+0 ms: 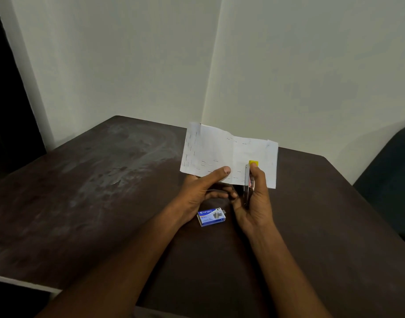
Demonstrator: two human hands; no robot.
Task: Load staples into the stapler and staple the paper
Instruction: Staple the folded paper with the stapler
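A folded white paper with several staples in it is held up above the table. My left hand pinches its lower edge, thumb on the front. My right hand grips a small metal stapler with a yellow tip, and its jaws sit over the paper's lower right edge. A blue box of staples lies on the table just below both hands, its tray slightly pushed out on the right.
The dark brown table has dusty smears on its left half and meets pale walls at the back. A dark chair stands at the right edge. The table's front edge runs low on the left.
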